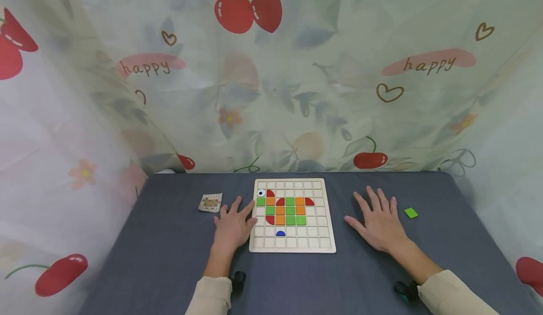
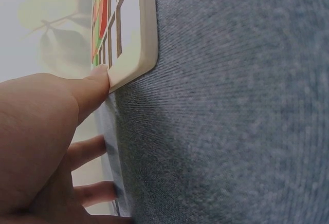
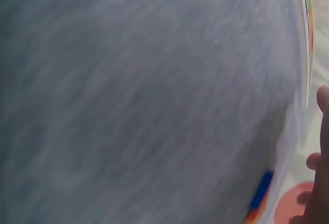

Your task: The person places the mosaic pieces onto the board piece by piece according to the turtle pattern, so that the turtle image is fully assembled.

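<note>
A pale grid board (image 1: 319, 237) lies on the dark cloth, with red, orange and green pieces set in its cells. A round eye piece (image 1: 261, 193) sits near its top left, and a blue half-round piece (image 1: 281, 233) lies lower down. My left hand (image 1: 232, 227) is at the board's left edge, its thumb (image 2: 95, 88) touching the rim by a corner. To the right of the board, my right hand (image 1: 379, 223) is spread over the cloth, holding nothing visible. A green square tile (image 1: 411, 212) lies just beyond its fingers.
A small printed picture card (image 1: 210, 203) lies left of the board, close to the left fingertips. In the right wrist view, a blue piece (image 3: 262, 189) and an orange piece (image 3: 253, 216) show near the right hand. Patterned fabric (image 1: 288, 93) hangs behind the table.
</note>
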`<act>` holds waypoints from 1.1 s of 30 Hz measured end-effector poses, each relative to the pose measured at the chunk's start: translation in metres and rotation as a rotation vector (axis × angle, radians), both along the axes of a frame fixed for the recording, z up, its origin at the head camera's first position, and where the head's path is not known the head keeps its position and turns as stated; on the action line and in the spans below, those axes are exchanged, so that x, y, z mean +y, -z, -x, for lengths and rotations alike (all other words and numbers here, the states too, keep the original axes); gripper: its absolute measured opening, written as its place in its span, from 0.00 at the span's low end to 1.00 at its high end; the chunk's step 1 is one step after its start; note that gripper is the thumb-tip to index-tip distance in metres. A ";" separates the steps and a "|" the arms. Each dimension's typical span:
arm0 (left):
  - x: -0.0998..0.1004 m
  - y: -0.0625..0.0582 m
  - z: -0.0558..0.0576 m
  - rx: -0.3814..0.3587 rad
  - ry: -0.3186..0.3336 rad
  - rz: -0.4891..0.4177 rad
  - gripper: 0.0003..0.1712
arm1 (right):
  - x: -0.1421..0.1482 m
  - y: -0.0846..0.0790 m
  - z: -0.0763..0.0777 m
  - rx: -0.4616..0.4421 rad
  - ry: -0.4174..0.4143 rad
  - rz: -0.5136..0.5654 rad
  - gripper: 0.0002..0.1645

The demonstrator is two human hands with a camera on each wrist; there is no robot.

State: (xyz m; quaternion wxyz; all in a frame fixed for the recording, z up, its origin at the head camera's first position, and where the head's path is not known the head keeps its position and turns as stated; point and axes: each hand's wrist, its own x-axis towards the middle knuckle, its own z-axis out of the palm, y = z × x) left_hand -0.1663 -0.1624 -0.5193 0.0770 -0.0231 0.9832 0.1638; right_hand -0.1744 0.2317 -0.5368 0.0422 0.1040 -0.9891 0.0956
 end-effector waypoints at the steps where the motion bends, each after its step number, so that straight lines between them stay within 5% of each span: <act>1: 0.000 0.000 0.000 -0.003 0.000 0.000 0.33 | 0.004 0.000 -0.001 0.000 0.002 0.001 0.49; 22: 0.000 0.000 0.000 0.005 0.005 0.019 0.34 | 0.064 -0.008 -0.016 -0.050 -0.098 0.057 0.30; 33: 0.000 0.000 0.000 0.007 0.000 0.014 0.34 | 0.072 -0.007 -0.018 0.164 -0.241 0.054 0.11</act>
